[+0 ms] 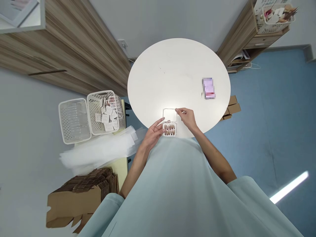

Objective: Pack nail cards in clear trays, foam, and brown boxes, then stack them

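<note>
A small clear plastic case [169,135] lies near the front edge of the round white table, its lid [170,115] swung open away from me. Two rows of brown press-on nails [169,129] sit in its base. My left hand [153,133] holds the case from the left, fingers at the side of the base and one fingertip by the lid. With thumb and forefinger closed together, my right hand [186,117] pinches the lid's upper right corner.
The white table [177,59] carries a blurred purple item [208,88] at its right. To the left are a white basket [102,112] of small cards, an open basket [75,120], translucent bags [101,149] and stacked cardboard boxes [74,205]. More cardboard [232,107] lies beyond the table's right edge.
</note>
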Tool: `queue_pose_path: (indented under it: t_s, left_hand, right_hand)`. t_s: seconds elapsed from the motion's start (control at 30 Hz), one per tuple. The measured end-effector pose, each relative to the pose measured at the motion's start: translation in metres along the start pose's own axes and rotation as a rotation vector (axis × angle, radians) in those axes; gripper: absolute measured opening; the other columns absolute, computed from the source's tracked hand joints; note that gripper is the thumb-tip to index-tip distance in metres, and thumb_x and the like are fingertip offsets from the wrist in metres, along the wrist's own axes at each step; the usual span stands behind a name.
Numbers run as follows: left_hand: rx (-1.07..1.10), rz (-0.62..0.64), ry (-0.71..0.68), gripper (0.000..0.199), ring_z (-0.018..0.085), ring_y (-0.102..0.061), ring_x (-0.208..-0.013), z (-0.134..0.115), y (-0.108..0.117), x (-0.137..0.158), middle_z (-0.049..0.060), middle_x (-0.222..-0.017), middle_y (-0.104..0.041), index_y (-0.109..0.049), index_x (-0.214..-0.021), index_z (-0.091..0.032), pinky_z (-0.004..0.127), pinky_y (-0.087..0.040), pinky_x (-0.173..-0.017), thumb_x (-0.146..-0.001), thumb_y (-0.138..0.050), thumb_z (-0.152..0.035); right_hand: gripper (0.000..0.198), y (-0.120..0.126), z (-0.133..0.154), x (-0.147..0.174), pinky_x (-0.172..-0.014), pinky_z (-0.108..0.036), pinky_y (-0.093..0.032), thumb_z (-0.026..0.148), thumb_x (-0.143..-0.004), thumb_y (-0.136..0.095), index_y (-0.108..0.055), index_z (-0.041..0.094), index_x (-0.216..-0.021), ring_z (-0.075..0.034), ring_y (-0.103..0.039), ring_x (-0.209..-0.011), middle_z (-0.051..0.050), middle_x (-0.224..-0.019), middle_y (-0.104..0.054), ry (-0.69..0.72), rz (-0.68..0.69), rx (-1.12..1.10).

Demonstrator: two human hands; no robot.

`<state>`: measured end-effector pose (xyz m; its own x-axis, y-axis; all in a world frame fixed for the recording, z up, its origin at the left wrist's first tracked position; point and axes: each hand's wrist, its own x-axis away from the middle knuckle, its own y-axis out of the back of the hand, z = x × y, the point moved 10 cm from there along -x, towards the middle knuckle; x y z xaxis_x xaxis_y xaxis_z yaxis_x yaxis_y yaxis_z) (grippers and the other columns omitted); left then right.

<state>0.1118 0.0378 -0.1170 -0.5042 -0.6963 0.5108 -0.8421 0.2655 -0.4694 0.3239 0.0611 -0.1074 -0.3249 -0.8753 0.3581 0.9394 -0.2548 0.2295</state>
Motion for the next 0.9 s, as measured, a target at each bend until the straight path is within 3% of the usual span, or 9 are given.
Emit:
queue_pose_path:
  t_s: [0.23, 0.43, 0.63, 0.9]
  left_hand:
    - [0.049, -0.062, -0.007, 0.074, 0.032, -0.067, -0.130, 0.001, 0.007, 0.003, 0.016, -0.142, -0.071, -0.063, -0.149, -0.021, 0.045, -0.052, -0.110, -0.081, -0.090, -0.035]
    - [0.103, -0.098, -0.049, 0.065, 0.031, -0.066, -0.132, -0.010, 0.008, 0.002, 0.015, -0.142, -0.071, -0.065, -0.145, -0.022, 0.046, -0.053, -0.110, -0.087, -0.086, -0.042]
    - [0.108, -0.078, -0.094, 0.055, 0.035, -0.060, -0.140, -0.022, 0.002, 0.002, 0.016, -0.152, -0.064, -0.071, -0.136, -0.021, 0.049, -0.054, -0.110, -0.093, -0.076, -0.055]
    - [0.063, -0.051, -0.106, 0.063, 0.035, -0.051, -0.149, -0.028, -0.001, 0.002, 0.014, -0.160, -0.057, -0.068, -0.140, -0.023, 0.047, -0.048, -0.118, -0.083, -0.089, -0.037]
  right_hand:
    - [0.049, 0.007, 0.034, 0.010, -0.062, -0.031, -0.043, 0.069, -0.086, -0.074, -0.080, 0.020, -0.092, -0.011, -0.042, -0.058, -0.001, -0.081, -0.068, 0.130, 0.001, -0.046]
    - [0.048, 0.007, 0.062, 0.046, -0.063, -0.031, -0.045, 0.070, -0.088, -0.074, -0.081, 0.024, -0.099, -0.012, -0.047, -0.063, -0.003, -0.093, -0.070, 0.234, 0.157, 0.001]
    - [0.040, -0.004, 0.043, 0.069, -0.062, -0.031, -0.046, 0.064, -0.087, -0.078, -0.080, 0.027, -0.102, -0.014, -0.053, -0.067, -0.004, -0.101, -0.072, 0.202, 0.325, 0.054]
    - [0.037, -0.011, 0.023, 0.075, -0.060, -0.028, -0.044, 0.058, -0.083, -0.081, -0.070, 0.025, -0.096, -0.013, -0.054, -0.063, 0.000, -0.094, -0.073, 0.096, 0.330, 0.055]
